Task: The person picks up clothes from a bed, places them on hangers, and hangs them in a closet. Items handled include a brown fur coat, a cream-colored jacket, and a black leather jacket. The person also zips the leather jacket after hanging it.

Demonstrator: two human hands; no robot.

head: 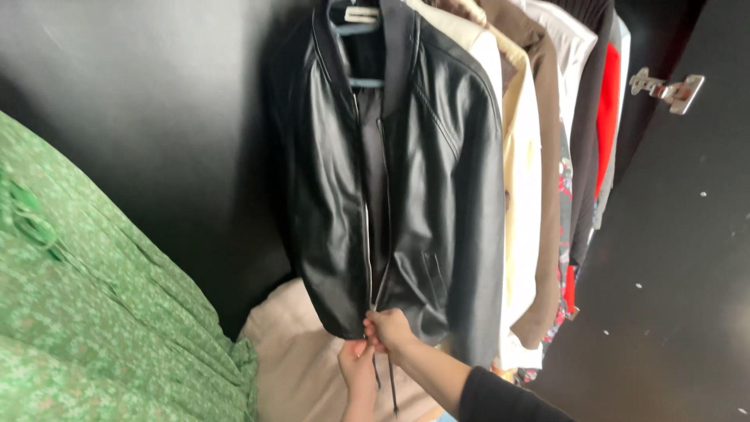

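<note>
Both hands at black jacket zipper

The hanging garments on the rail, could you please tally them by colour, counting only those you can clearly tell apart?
Black leather jacket, its hem held by the left hand and right hand: 1
Cream garment: 1
Brown garment: 1
White garment: 1
Dark garment with red panel: 1
Total: 5; others behind are too hidden to count.
</note>
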